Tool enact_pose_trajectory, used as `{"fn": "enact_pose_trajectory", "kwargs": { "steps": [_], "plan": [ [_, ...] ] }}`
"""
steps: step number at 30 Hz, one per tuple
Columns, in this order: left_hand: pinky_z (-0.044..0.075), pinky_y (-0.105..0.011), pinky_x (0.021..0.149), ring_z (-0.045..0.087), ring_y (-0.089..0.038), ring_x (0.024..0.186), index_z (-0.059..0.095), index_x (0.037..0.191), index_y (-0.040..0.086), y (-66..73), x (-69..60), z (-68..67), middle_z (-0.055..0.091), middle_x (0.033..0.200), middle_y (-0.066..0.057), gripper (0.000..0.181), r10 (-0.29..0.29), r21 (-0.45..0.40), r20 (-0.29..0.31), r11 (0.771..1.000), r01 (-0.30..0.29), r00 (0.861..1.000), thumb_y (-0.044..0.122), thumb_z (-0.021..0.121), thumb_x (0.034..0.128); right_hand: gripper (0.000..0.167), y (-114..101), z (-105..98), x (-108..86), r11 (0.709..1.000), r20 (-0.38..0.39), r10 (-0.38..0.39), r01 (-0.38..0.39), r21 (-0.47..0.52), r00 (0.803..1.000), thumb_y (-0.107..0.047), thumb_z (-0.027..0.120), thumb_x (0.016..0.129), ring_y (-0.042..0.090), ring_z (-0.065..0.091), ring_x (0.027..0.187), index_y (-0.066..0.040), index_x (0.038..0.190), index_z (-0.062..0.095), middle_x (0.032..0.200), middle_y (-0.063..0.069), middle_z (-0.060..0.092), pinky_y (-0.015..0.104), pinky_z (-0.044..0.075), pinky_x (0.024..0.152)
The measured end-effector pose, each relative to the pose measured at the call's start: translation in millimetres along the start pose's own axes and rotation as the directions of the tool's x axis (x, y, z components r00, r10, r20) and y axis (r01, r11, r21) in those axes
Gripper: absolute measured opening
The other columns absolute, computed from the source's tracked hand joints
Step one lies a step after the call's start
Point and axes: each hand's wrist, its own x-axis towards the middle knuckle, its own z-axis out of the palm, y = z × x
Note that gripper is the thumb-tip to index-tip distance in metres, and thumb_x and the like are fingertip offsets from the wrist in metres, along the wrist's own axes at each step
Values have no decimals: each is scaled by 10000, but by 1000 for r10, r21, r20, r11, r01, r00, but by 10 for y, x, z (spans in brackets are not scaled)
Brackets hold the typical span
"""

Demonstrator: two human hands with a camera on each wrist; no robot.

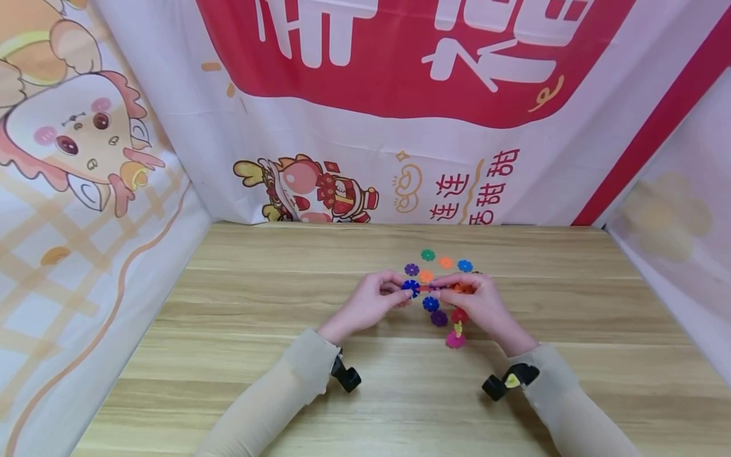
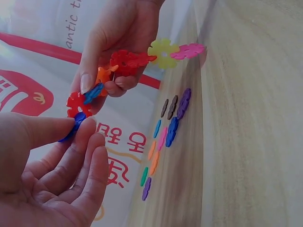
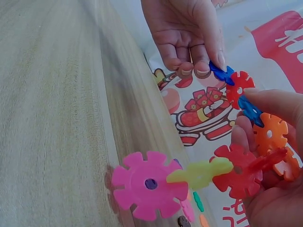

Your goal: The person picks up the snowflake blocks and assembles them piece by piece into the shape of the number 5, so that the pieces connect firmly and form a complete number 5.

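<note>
Head view: our left hand and right hand hold the disc chain above the table. Left wrist view: our left thumb and fingers pinch the dark blue end disc; skewed pressure could unseat it. Right wrist view: our thumb and fingers close on mid-chain; uneven squeezing could spring a joint.
</note>
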Motion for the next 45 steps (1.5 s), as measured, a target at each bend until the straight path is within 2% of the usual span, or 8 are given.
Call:
{"fn": "enact_pose_trajectory", "kwargs": {
  "steps": [7, 12, 15, 20, 29, 35, 41, 45],
  "plan": [
    [566, -535, 855, 699, -345, 917, 674, 1071, 30, -11, 0, -37, 733, 916, -63, 98, 7, -11, -14, 1000, -8, 1000, 75, 683, 984, 288, -2, 9, 3, 1000, -9, -18, 18, 12, 1000, -259, 814, 900, 296, 709, 925, -146, 1162, 776, 1136, 82, 714, 389, 598, 811],
    [567, -537, 856, 701, -357, 921, 670, 1065, 32, -20, -3, -38, 736, 926, -87, 94, 7, -15, -14, 1000, -7, 1000, 73, 685, 982, 306, 4, 10, 2, 1000, -12, -29, 29, 5, 999, -263, 823, 891, 285, 711, 917, -147, 1170, 775, 1130, 82, 715, 330, 597, 783],
    [571, -521, 857, 707, -345, 918, 662, 1069, 22, -18, -10, -36, 739, 924, -86, 95, 12, -24, -17, 1000, -12, 1000, 65, 678, 986, 364, 3, 16, 2, 1000, -28, -23, 23, -17, 999, -300, 834, 877, 290, 685, 864, -181, 1213, 763, 1099, 69, 721, 271, 566, 697],
    [570, -521, 858, 706, -372, 932, 646, 1081, 13, -18, -23, -42, 742, 916, -80, 105, 23, -49, -17, 999, -24, 1000, 62, 671, 993, 462, -8, 17, -4, 998, -33, -41, 39, -45, 999, -305, 837, 876, 302, 652, 819, -228, 1312, 708, 1158, 39, 716, 253, 524, 606],
    [578, -479, 862, 710, -371, 950, 636, 1118, -5, -6, -63, -61, 744, 951, -131, 132, 26, -74, -17, 997, -28, 1000, 36, 657, 995, 568, 44, -2, 5, 999, 4, -39, 39, -38, 999, -327, 834, 876, 258, 676, 974, -242, 1399, 629, 1228, 65, 685, 323, 593, 733],
    [587, -438, 852, 710, -376, 956, 640, 1119, 8, -35, -92, -84, 753, 939, -87, 131, 18, -75, -34, 997, -20, 999, 32, 660, 992, 583, 131, -36, 4, 1000, 42, -7, 8, -19, 999, -329, 810, 899, 250, 671, 1023, -160, 1416, 599, 1325, 82, 646, 306, 582, 806],
    [587, -444, 853, 719, -344, 943, 636, 1118, 2, -58, -124, -118, 754, 961, -113, 127, 23, -83, -56, 996, -27, 998, 32, 654, 995, 564, 200, -77, -41, 997, 81, 79, -77, -23, 994, -353, 800, 905, 243, 663, 1121, -72, 1357, 614, 1236, 92, 694, 370, 525, 975],
    [589, -454, 843, 727, -290, 913, 628, 1116, -11, -62, -132, -141, 748, 985, -161, 128, 38, -93, -85, 995, -45, 996, 32, 650, 998, 508, 222, -96, -61, 992, 94, 120, -116, -42, 988, -321, 819, 890, 245, 657, 1110, -24, 1256, 630, 1162, 98, 715, 382, 501, 1001]
  ]
}}
